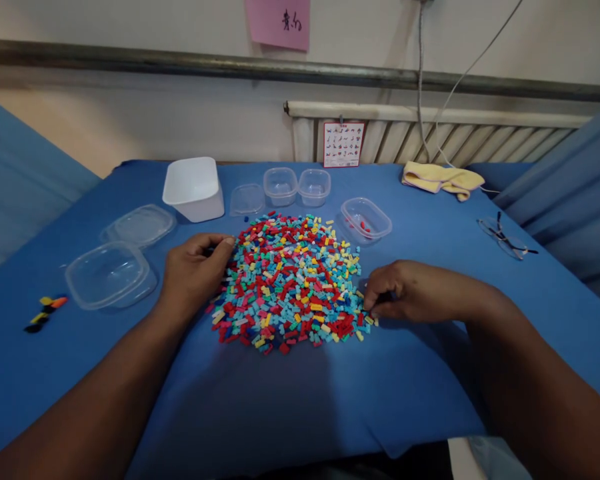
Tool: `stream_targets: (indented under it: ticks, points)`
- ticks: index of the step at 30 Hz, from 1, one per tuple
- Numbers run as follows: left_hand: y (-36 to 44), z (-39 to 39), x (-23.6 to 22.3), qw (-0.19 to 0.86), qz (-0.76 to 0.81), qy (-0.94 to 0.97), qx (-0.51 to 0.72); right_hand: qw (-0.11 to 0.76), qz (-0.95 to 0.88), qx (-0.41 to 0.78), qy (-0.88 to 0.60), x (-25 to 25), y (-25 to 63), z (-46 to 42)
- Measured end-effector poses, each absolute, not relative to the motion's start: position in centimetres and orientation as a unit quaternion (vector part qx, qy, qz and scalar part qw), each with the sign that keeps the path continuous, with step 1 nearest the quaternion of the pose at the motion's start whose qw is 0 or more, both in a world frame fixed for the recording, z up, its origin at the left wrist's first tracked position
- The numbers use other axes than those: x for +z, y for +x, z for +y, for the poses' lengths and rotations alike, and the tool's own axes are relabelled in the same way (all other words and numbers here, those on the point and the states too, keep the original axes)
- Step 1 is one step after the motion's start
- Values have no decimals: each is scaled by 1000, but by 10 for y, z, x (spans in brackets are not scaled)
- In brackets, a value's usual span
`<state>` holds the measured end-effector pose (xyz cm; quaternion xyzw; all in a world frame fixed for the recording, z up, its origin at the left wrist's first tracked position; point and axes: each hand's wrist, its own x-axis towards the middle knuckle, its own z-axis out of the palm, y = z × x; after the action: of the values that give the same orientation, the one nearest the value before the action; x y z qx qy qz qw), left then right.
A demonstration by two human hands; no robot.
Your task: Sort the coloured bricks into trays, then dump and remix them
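Observation:
A wide pile of small toy building bricks (290, 280) in red, light blue, yellow, green and pink lies in the middle of the blue-covered table. At its left edge rests my left hand (195, 267), fingers curled and thumb tip near the index finger; whatever they hold is hidden. My right hand (405, 293) touches the pile's right edge with thumb and fingers pinched. Any brick between those fingertips is too small to make out. Beyond the pile, towards the right, a clear plastic container (375, 230) holds a few red bricks.
Two small clear tubs (281, 193), a lid (247, 200) and a white bin (195, 193) stand at the back. Left are a large clear container (137, 293), another lid (140, 223) and a small brick figure (46, 313). Glasses (507, 240) and a yellow cloth (440, 179) lie right.

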<state>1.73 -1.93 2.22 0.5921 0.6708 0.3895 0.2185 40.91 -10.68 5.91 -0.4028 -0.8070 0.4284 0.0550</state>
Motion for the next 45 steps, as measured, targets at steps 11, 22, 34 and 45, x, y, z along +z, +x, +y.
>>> stream_targets:
  ticks: [11, 22, 34, 45]
  points:
    - [16, -18, 20, 217, 661, 600, 396, -33, -845, 261, -465, 69, 396, -113]
    - [14, -17, 16, 217, 653, 607, 397, -48, -837, 249, -484, 70, 396, -113]
    - [16, -20, 20, 226, 665, 596, 388, -12, -856, 242, -457, 68, 394, -117]
    - [21, -23, 24, 230, 664, 593, 392, 17, -868, 302, -393, 66, 383, -123]
